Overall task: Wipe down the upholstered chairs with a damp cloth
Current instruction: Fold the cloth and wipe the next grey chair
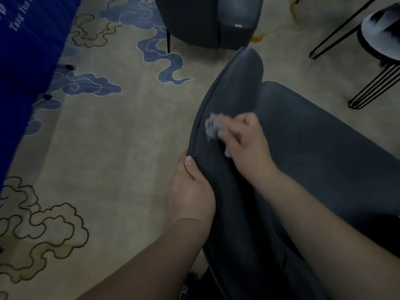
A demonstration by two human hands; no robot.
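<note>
A dark grey upholstered chair (313, 152) fills the lower right, its curved backrest and arm running up the middle. My left hand (190, 191) grips the backrest's outer edge, thumb on top. My right hand (244, 144) holds a small pale cloth (213, 126) pressed against the inner side of the backrest; the cloth is blurred and partly hidden under the fingers.
A second dark chair (207, 20) stands at the top middle on the beige cloud-patterned carpet (112, 148). A blue cloth-covered surface (23, 53) runs along the left. Black wire-leg furniture (372, 83) stands at the upper right.
</note>
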